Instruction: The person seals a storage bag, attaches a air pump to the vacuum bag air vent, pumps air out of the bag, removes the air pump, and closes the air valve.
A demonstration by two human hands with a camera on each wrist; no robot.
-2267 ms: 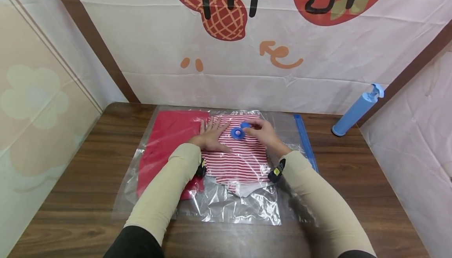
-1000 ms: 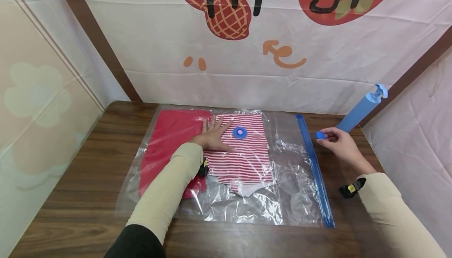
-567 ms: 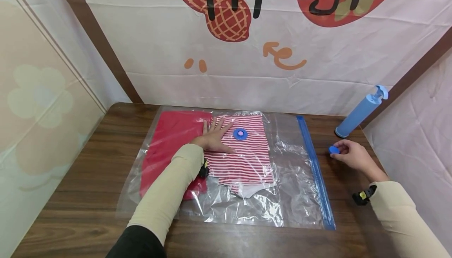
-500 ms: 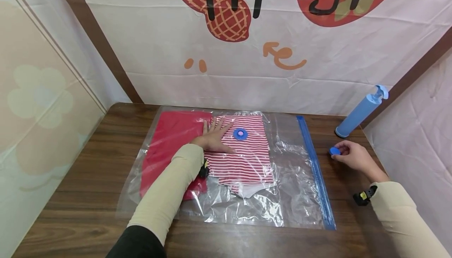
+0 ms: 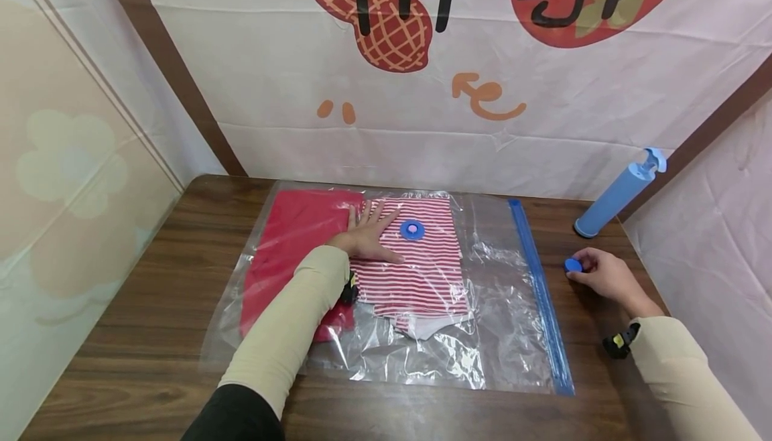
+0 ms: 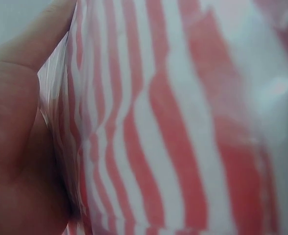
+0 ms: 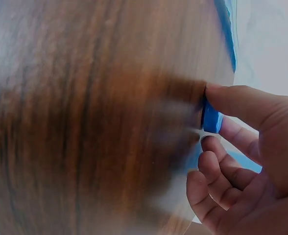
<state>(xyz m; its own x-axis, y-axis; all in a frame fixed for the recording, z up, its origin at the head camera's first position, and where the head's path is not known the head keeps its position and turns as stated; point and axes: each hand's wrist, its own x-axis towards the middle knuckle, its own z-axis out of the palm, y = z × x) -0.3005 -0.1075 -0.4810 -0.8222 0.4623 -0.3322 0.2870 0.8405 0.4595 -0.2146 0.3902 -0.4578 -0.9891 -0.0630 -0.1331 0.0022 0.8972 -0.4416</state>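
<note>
A clear plastic vacuum storage bag (image 5: 503, 320) lies flat, with a folded red cloth (image 5: 295, 223) and a red-and-white striped garment (image 5: 416, 287) inside. My left hand (image 5: 369, 240) rests on it with spread fingers, where the two fabrics meet. Just right of those fingers is a round blue valve (image 5: 413, 230) with a pale centre. To the right of the bag, my right hand (image 5: 606, 277) pinches a blue valve cap (image 5: 573, 265) between thumb and finger, low at the tabletop. In the right wrist view the cap (image 7: 212, 117) stands edge-on; its other fingers are loosely curled.
A light blue hand pump (image 5: 615, 200) stands at the table's back right corner, behind my right hand. The bag's blue zip edge (image 5: 543, 300) runs along its right side. A printed cloth wall (image 5: 392, 153) rises behind the wooden table (image 5: 139, 334).
My right hand has carried the blue cap from beside the valve over the zip edge to the tabletop at right, lately drifting slightly nearer. My left hand has stayed on the bag.
</note>
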